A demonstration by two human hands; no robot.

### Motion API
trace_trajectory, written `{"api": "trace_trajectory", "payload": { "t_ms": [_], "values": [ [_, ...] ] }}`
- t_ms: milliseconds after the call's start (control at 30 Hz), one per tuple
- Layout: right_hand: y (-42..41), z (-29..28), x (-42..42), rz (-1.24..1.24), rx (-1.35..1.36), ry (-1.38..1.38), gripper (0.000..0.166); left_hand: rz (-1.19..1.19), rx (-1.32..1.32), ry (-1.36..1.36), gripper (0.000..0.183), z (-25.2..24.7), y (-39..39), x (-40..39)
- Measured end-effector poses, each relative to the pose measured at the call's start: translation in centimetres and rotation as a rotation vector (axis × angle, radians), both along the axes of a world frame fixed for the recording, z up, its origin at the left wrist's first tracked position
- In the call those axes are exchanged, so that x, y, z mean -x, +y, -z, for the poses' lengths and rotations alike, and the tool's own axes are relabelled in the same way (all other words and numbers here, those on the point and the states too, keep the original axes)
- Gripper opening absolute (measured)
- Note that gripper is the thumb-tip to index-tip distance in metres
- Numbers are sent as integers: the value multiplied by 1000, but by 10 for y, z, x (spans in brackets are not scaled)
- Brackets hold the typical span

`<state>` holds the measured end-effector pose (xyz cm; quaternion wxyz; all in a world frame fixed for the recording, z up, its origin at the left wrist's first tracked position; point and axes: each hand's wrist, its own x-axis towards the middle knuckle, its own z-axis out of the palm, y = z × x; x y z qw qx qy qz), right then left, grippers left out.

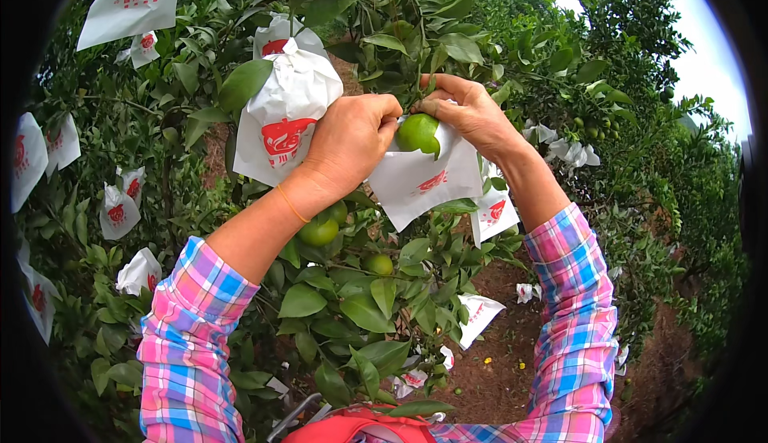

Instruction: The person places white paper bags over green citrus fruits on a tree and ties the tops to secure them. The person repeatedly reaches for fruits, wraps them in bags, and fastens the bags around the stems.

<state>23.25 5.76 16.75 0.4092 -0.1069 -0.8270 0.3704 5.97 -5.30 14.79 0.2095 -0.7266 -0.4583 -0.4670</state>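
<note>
A white paper fruit bag [426, 182] with a red print hangs partly around a green citrus fruit [418, 134], whose upper front shows above the paper. My left hand [358, 140] pinches the bag's edge at the fruit's left side, fingers curled. At the fruit's top right, my right hand [465, 110] grips the gathered paper close to the stem. Just left of my left hand hangs another fruit bag [288, 107], bulging and twisted tight at its top. Below my wrists, bare green citrus fruits [319, 232] sit among the leaves.
More bagged fruits hang at the left [120, 209] and right [573, 152]. Leafy branches [372, 305] fill the space below my hands. Brown soil [498, 347] with scattered paper shows lower right. A red bag or garment [360, 425] is at the bottom edge, beside a metal bar [294, 416].
</note>
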Motion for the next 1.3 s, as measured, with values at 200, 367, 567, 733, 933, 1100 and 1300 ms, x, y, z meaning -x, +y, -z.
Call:
{"api": "trace_trajectory", "payload": {
  "t_ms": [200,367,567,733,933,1100,1300],
  "values": [
    [-6,-7,2,19,-68,-47,46,-71,-157,155,6,-2,-2,-5],
    [-2,-13,5,76,-39,-99,44,-72,-181,212,6,-5,-1,-8],
    [1,-21,10,165,-86,-141,49,-14,-134,142,5,-3,3,-3],
    [-1,-24,16,193,-154,-171,49,0,-164,171,4,-6,4,-7],
    [5,-15,18,243,-186,-89,45,7,-34,-2,6,-15,11,-4],
    [0,-19,10,124,-32,-77,53,81,79,-220,10,-21,22,-3],
    [-4,-20,0,196,-21,80,57,130,38,-296,10,-24,30,-11]
  ]
}}
